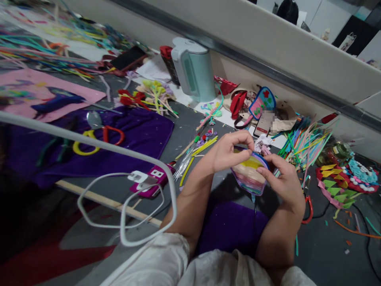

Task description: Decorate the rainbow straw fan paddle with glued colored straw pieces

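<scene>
Both my hands hold a small rounded craft piece (249, 174) made of coloured bands: blue rim, yellow, then pink and purple below. My left hand (228, 151) pinches its top edge with thumb and fingers closed. My right hand (284, 180) grips its right side, thumb pressed on the front. The piece hangs just above a purple cloth (229, 226) that lies between my forearms.
A pale green kettle (193, 67) stands at the back by the wall. Coloured sticks (303, 141), a red-handled tool (308, 206), a felt ornament (347, 178), a phone (263, 125), a white cable (125, 216) with plug (150, 180), and a large purple cloth (98, 143) surround me.
</scene>
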Action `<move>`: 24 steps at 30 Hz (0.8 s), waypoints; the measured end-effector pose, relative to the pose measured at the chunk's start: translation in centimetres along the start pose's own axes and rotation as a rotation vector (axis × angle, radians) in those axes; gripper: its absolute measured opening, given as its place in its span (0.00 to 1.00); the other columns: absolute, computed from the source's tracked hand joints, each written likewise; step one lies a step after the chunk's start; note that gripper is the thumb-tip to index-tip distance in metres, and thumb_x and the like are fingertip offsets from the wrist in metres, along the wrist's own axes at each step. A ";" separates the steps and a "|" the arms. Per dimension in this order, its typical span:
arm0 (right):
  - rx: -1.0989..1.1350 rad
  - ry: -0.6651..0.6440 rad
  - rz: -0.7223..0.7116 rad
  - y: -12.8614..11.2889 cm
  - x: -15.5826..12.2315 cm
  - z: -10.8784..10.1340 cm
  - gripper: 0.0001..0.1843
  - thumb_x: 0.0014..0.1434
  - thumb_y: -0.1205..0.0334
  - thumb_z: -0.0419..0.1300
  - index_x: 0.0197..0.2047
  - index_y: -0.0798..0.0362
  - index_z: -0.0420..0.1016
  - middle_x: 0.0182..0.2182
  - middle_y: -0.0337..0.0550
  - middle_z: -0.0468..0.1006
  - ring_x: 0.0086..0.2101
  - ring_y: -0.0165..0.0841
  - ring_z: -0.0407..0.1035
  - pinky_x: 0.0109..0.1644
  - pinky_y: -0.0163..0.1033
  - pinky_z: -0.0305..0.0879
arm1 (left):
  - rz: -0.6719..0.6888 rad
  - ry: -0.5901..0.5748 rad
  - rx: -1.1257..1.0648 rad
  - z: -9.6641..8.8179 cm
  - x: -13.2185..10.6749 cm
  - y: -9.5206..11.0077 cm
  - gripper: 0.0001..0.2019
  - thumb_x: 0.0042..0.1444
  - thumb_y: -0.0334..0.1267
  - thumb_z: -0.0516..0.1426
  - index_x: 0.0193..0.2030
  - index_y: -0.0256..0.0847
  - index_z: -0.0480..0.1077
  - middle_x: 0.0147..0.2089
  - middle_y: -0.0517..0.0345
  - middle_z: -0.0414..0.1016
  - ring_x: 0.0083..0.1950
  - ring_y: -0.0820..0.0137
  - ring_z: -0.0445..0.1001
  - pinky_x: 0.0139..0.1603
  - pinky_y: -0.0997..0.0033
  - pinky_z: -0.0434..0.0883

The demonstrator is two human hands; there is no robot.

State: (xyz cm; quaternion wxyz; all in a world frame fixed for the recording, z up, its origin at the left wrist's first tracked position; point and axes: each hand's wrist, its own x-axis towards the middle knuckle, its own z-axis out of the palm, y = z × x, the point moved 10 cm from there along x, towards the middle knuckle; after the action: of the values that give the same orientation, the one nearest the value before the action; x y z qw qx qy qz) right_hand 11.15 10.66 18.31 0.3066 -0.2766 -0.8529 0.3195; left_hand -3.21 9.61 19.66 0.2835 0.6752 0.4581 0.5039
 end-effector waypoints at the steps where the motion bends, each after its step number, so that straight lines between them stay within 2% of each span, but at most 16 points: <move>1: 0.000 0.002 0.001 0.0 0.0 0.0 0.09 0.67 0.54 0.62 0.43 0.51 0.77 0.35 0.41 0.79 0.32 0.33 0.70 0.39 0.37 0.66 | 0.002 -0.001 0.004 0.0 0.0 0.0 0.04 0.55 0.35 0.57 0.31 0.38 0.70 0.34 0.56 0.72 0.38 0.70 0.71 0.42 0.69 0.68; 14: -0.009 -0.002 -0.020 -0.2 0.0 -0.1 0.09 0.67 0.54 0.62 0.42 0.51 0.77 0.35 0.41 0.79 0.32 0.32 0.69 0.38 0.37 0.65 | -0.003 0.013 0.037 -0.2 0.0 -0.1 0.04 0.55 0.36 0.57 0.31 0.39 0.68 0.35 0.57 0.70 0.38 0.70 0.70 0.41 0.70 0.68; 24: -0.001 0.003 -0.012 -0.2 0.0 -0.1 0.09 0.67 0.55 0.63 0.43 0.51 0.77 0.36 0.41 0.79 0.33 0.32 0.70 0.39 0.37 0.66 | 0.030 0.006 0.059 -0.2 -0.1 0.5 0.04 0.55 0.36 0.56 0.31 0.39 0.68 0.35 0.57 0.70 0.39 0.69 0.71 0.43 0.68 0.68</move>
State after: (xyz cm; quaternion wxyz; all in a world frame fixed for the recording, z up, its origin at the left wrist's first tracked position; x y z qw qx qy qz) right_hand 11.19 10.56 18.44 0.3097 -0.2719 -0.8543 0.3167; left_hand -3.20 9.33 20.09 0.2543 0.6885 0.4634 0.4965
